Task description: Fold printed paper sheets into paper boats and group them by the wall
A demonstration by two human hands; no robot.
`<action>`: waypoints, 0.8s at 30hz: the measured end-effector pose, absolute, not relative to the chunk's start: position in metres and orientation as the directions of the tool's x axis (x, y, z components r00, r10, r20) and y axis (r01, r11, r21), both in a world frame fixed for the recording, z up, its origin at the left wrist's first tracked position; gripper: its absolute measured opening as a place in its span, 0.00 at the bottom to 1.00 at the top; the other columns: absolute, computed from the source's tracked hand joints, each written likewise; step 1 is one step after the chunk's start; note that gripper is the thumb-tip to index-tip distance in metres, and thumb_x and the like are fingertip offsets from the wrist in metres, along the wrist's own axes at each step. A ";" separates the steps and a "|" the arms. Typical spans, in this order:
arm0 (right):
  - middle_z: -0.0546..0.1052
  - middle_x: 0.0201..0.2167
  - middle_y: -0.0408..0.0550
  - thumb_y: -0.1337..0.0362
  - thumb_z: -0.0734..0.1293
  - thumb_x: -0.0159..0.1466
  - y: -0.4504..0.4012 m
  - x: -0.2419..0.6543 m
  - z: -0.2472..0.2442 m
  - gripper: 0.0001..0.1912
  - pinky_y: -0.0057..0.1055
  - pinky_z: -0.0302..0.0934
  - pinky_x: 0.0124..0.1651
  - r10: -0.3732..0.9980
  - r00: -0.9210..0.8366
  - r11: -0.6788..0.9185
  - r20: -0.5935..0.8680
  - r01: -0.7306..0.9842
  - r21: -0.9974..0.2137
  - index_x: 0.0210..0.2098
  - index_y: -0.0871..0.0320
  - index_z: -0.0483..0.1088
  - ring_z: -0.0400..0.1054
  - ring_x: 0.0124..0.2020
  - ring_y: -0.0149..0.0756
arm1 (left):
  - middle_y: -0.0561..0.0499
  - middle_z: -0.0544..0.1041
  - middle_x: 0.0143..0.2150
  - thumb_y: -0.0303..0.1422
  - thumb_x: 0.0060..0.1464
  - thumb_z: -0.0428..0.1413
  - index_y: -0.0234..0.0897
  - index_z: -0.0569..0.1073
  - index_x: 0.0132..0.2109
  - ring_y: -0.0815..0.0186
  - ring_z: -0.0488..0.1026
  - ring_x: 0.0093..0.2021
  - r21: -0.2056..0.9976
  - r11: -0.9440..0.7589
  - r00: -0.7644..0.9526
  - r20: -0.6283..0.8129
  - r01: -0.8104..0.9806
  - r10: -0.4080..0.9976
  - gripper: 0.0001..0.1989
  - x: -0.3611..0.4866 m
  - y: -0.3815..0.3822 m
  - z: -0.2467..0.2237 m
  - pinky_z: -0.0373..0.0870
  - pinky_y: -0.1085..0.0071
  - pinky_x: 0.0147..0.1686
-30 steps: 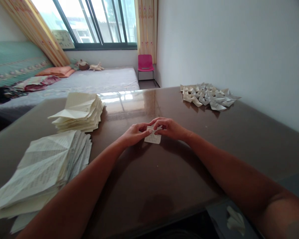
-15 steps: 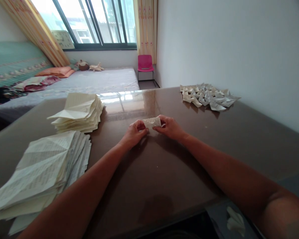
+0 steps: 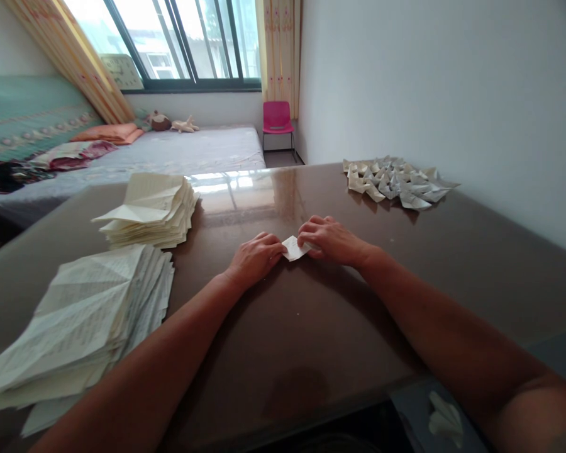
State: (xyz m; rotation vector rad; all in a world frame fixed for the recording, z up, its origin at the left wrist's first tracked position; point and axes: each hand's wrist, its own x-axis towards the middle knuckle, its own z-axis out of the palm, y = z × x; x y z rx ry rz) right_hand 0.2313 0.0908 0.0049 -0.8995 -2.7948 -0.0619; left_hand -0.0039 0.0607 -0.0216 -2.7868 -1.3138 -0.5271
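Note:
A small piece of folded paper (image 3: 293, 248), whitish and roughly diamond-shaped, is at the middle of the brown table between my hands. My left hand (image 3: 259, 257) is closed on its left corner, the fingertips pressed together there. On the opposite side, my right hand (image 3: 332, 239) has its fingers curled over the right part of the paper, which hides that end. Both hands are low, at the table's surface.
Two stacks of creased paper lie on the left: a printed stack (image 3: 89, 314) nearer me and a cream stack (image 3: 153, 211) behind it. Several folded paper shapes (image 3: 396, 179) cluster at the back right of the glossy table (image 3: 283, 340). A bed (image 3: 217, 148) stands beyond.
The paper was a held-up rectangle with print showing; now it is a smaller diamond lower down. Both hands have turned palms-down, and the right hand has shifted slightly right.

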 end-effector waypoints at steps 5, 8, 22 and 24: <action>0.76 0.38 0.46 0.60 0.65 0.62 0.091 0.237 0.011 0.10 0.31 0.51 0.41 0.575 -0.807 0.818 0.131 0.570 -0.081 0.40 0.51 0.76 0.66 0.41 0.37 | 0.52 0.76 0.43 0.38 0.63 0.46 0.47 0.76 0.46 0.64 0.69 0.45 0.122 -0.639 0.590 0.286 0.759 0.755 0.14 -0.002 0.058 -0.018 0.67 0.71 0.37; 0.77 0.37 0.46 0.60 0.64 0.62 0.089 0.236 0.009 0.10 0.29 0.51 0.37 0.632 -0.766 0.775 0.118 0.620 -0.123 0.37 0.52 0.77 0.67 0.36 0.34 | 0.52 0.76 0.44 0.40 0.63 0.45 0.48 0.76 0.46 0.64 0.69 0.45 0.162 -0.626 0.572 0.281 0.763 0.770 0.15 -0.002 0.060 -0.019 0.68 0.71 0.40; 0.77 0.33 0.45 0.64 0.64 0.61 0.098 0.226 -0.008 0.08 0.25 0.56 0.36 0.859 -0.511 0.438 0.034 0.698 -0.567 0.39 0.59 0.71 0.68 0.33 0.31 | 0.51 0.78 0.47 0.41 0.61 0.45 0.49 0.74 0.52 0.58 0.73 0.47 0.337 -0.311 0.275 0.153 0.888 0.949 0.18 0.010 0.076 -0.022 0.68 0.65 0.44; 0.77 0.33 0.46 0.64 0.64 0.61 0.097 0.226 -0.008 0.07 0.26 0.57 0.36 0.871 -0.491 0.424 0.031 0.719 -0.551 0.39 0.58 0.69 0.68 0.34 0.32 | 0.51 0.78 0.45 0.42 0.62 0.44 0.50 0.74 0.52 0.59 0.73 0.46 0.311 -0.308 0.268 0.167 0.899 0.949 0.18 0.013 0.075 -0.022 0.69 0.66 0.42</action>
